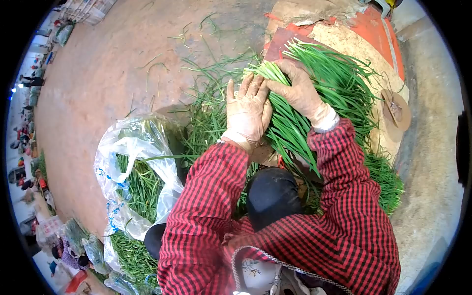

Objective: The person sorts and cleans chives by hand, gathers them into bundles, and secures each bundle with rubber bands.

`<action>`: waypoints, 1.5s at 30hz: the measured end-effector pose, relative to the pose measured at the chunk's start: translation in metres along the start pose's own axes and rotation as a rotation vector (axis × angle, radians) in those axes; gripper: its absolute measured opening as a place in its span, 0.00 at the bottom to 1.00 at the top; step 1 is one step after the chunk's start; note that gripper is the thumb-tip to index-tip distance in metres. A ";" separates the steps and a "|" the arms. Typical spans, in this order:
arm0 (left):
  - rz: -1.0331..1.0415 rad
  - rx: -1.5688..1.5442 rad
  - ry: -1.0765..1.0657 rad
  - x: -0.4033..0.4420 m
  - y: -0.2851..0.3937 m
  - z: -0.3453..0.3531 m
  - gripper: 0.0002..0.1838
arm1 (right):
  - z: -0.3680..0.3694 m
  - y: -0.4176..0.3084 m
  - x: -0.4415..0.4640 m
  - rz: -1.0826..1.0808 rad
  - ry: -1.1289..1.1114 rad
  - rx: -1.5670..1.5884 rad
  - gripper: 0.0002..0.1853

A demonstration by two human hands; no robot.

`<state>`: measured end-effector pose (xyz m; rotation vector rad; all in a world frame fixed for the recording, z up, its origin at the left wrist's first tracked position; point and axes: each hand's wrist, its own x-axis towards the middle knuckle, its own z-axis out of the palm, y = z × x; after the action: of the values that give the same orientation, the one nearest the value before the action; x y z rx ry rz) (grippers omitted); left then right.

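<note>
Both hands wear pale, stained gloves. My right hand (301, 93) is closed round a bunch of green stalks (287, 120), just below its pale ends, thumb and fingers wrapped over it. My left hand (248, 109) lies beside the bunch with its fingers stretched out, the fingertips close to the pale ends; nothing shows in its grasp. To the right of the bunch a larger pile of the same greens (339, 78) rests on a board. Loose green leaves (209, 115) are scattered left of my left hand.
A clear plastic bag (110, 147) with greens stands at the lower left. On the right lie a tan board (388, 132) and a round brown disc (396, 110) with string. My dark knee (273, 194) is below the hands. Several people and bags line the far left.
</note>
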<state>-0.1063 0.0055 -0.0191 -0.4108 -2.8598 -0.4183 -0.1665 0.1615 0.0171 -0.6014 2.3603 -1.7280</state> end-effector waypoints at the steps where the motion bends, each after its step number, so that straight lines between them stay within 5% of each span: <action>1: 0.001 -0.027 -0.024 0.002 0.000 -0.001 0.28 | -0.001 -0.006 -0.003 -0.021 0.019 0.039 0.19; 3: 0.001 -0.019 0.004 0.002 -0.001 0.001 0.28 | -0.014 -0.029 -0.013 -0.095 0.051 -0.117 0.16; 5: -0.012 -0.061 -0.011 0.000 -0.002 0.001 0.27 | -0.032 -0.061 -0.027 0.187 0.025 0.024 0.15; 7: -0.014 -0.074 0.025 -0.002 -0.002 0.003 0.27 | -0.059 -0.070 -0.039 -0.030 0.013 0.231 0.15; 9: -0.019 -0.067 0.035 -0.004 -0.002 0.004 0.27 | -0.095 -0.121 -0.050 0.230 0.080 -0.029 0.16; 14: -0.037 -0.061 0.073 -0.006 0.001 0.006 0.26 | -0.203 -0.137 -0.025 0.238 0.190 -0.822 0.25; 16: -0.038 -0.040 0.099 -0.005 0.003 0.005 0.25 | -0.241 -0.109 0.006 -0.131 0.193 -1.082 0.30; 20: -0.030 -0.052 0.083 -0.006 0.004 -0.002 0.25 | -0.192 -0.057 0.062 -0.074 0.173 -1.303 0.30; 25: -0.019 -0.049 0.042 -0.006 0.005 -0.013 0.26 | -0.120 0.038 0.107 0.155 0.098 -1.134 0.32; 27: -0.027 -0.166 0.181 -0.011 0.004 -0.023 0.27 | -0.107 0.064 0.111 0.289 -0.026 -0.992 0.30; 31: -0.172 -0.397 0.441 -0.053 -0.014 -0.036 0.17 | -0.099 0.093 0.100 0.180 0.008 -1.032 0.32; 35: -0.496 -0.761 0.298 -0.106 -0.015 -0.016 0.05 | -0.091 0.065 0.072 -0.122 0.151 -0.993 0.25; 36: -0.476 -0.719 0.208 -0.117 -0.011 -0.006 0.05 | -0.082 0.056 0.062 -0.074 0.112 -0.752 0.21; 40: -0.311 -0.423 0.006 -0.113 0.016 -0.006 0.13 | -0.057 0.053 0.050 0.057 -0.279 -0.806 0.17; 45: -0.220 -0.327 -0.053 -0.096 0.024 -0.005 0.19 | -0.062 0.073 0.061 0.329 -0.208 -0.787 0.20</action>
<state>-0.0081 0.0027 -0.0334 -0.1596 -2.9009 -0.9347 -0.2607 0.2098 -0.0248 -0.4103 2.7271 -0.5401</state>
